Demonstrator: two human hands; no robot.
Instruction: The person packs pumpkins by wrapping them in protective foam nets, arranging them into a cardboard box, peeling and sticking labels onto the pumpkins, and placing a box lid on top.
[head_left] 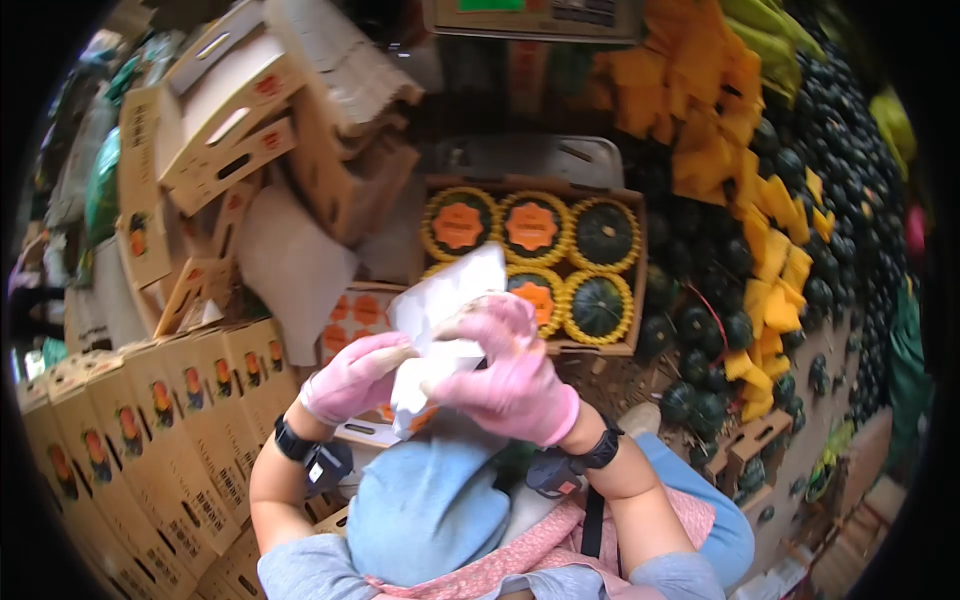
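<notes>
Both my hands wear pink gloves and meet over my lap. My left hand (358,378) pinches the left side of a crumpled white paper sheet (462,285). On the right side of the same sheet is my right hand (508,378), its fingers bent around it. An orange print shows at the sheet's lower end. Just beyond my hands lies an open cardboard box (640,285) holding several dark green squashes (604,236) in yellow foam nets. Some carry orange labels (461,227). My right hand hides part of the box's near side.
Folded cartons (150,440) stand in a row at the left, with stacked cardboard trays (225,110) behind. A sheet of orange stickers (352,318) lies left of the box. Yellow foam nets (700,90) and many loose squashes (830,190) fill the right. A scale (535,22) is at the top.
</notes>
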